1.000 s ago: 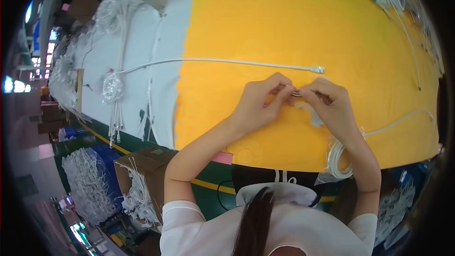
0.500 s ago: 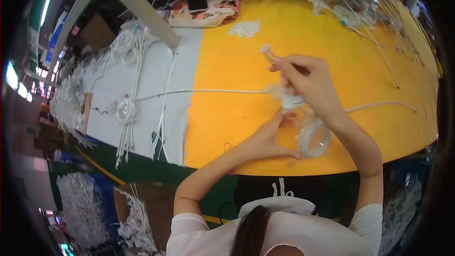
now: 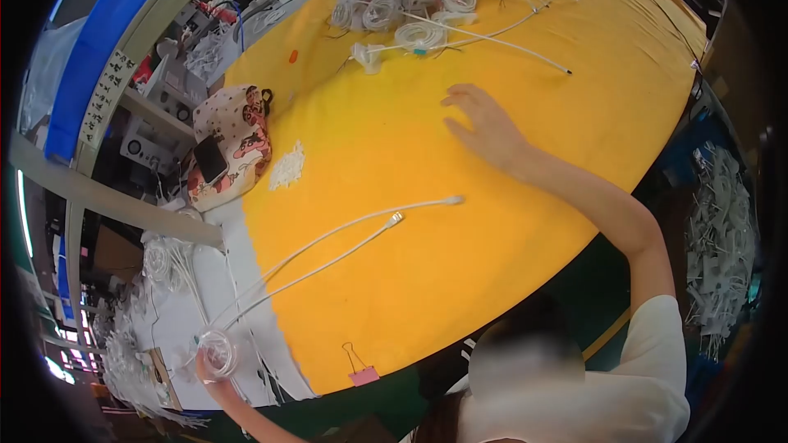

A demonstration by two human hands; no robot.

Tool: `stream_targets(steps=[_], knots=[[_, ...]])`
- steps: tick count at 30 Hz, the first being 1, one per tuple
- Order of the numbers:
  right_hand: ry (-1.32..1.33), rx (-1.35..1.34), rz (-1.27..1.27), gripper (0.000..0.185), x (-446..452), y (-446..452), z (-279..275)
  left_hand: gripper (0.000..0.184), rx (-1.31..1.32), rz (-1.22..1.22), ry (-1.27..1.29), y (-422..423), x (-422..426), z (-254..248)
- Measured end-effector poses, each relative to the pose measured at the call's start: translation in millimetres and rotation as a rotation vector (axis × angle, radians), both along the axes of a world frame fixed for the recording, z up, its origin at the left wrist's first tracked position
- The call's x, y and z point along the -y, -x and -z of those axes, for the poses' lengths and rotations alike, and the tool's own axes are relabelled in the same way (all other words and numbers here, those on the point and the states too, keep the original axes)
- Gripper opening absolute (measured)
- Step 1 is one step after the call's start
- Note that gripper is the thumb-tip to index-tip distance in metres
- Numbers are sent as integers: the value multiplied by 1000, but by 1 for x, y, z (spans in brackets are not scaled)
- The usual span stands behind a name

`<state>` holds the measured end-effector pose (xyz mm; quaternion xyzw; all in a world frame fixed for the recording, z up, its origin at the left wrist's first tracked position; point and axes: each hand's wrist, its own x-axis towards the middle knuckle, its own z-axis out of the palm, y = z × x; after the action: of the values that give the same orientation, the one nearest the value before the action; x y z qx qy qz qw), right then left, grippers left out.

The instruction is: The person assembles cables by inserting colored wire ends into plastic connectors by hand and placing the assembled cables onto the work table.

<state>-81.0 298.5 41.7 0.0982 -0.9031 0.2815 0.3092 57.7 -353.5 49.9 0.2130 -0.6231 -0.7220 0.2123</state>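
Observation:
My left hand [image 3: 214, 383] is at the lower left, closed on a coiled white cable [image 3: 220, 351] in clear wrap. From that coil two white cable lengths run right across the yellow cloth; one ends in a connector plug [image 3: 396, 219], the other in a pale tip [image 3: 455, 199]. Part of my left hand's fingers is hidden by the coil. Over the yellow cloth my right hand [image 3: 488, 125] holds nothing, its fingers apart. Beyond it lies a pile of bagged coiled cables [image 3: 410, 0].
Small white pieces [image 3: 286, 166] lie in a heap near a patterned cloth bag [image 3: 232, 139] with a phone [image 3: 210, 160] on it. A pink binder clip [image 3: 363, 374] grips the near table edge. More coiled cables [image 3: 166, 262] lie at left, beside a frame post [image 3: 139, 212].
The view has turned right. My left hand has carried the coiled cable to the grey cloth at left. My right hand has let go of the cable end and moved away, opening.

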Motion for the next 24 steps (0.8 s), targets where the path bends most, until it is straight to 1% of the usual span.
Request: stream_targets(steps=[1, 2, 4, 5, 7, 8, 9, 10, 11, 13, 14, 15, 16, 17, 18, 19, 20, 21, 22, 23, 24], knots=[[-36, 43, 81, 26, -30, 17, 11, 43, 73, -11, 71, -7, 25, -1], [-69, 86, 159, 27, -56, 33, 19, 43, 66, -18, 75, -13, 25, -5], [-60, 209, 241, 33, -94, 63, 25, 62, 629, -487, 816, -26, 15, -18], [-55, 196, 235, 33, -106, 79, 32, 62, 620, -499, 814, -26, 11, -12], [-172, 207, 284, 38, -118, 109, 47, 67, 821, -397, 1207, -17, 7, 18], [-168, 192, 274, 38, -120, 119, 52, 71, 924, -340, 1399, -14, 2, 31], [-339, -54, 386, 41, -122, 129, 56, 71, 919, -361, 1392, -15, -13, 41], [-504, -305, 498, 44, -121, 139, 55, 70, 949, -433, 1543, -15, -34, 50], [-496, -322, 491, 44, -118, 149, 53, 70, 982, -506, 1693, -12, -44, 56], [-287, 246, 544, 45, -110, 161, 48, 72, 1013, -498, 1643, -7, -37, 60], [-287, 244, 535, 45, -107, 167, 45, 75, 1044, -466, 1601, -7, -34, 61], [-129, 341, 430, 41, -105, 170, 37, 75, 1054, -467, 1598, -8, -36, 62], [29, 435, 326, 37, -103, 171, 25, 72, 991, -511, 1600, -6, -39, 61], [27, 439, 324, 37, -100, 174, 13, 69, 926, -555, 1604, -1, -43, 59], [196, 263, 231, 32, -93, 177, -6, 69, 929, -554, 1602, 6, -53, 54], [361, 85, 136, 28, -85, 178, -27, 65, 716, -552, 1669, 14, -70, 47], [420, -75, 17, 25, -78, 179, -48, 62, 503, -544, 1724, 23, -90, 39], [477, -231, -105, 22, -67, 177, -70, 56, 356, -457, 1670, 34, -113, 33], [526, -270, -154, 20, -48, 154, -102, 51, 214, -372, 1606, 48, -138, 28], [573, -305, -205, 19, -29, 123, -131, 48, 93, -231, 1470, 63, -160, 27], [549, -409, -293, 19, -19, 105, -147, 45, -20, -95, 1328, 77, -182, 26]])
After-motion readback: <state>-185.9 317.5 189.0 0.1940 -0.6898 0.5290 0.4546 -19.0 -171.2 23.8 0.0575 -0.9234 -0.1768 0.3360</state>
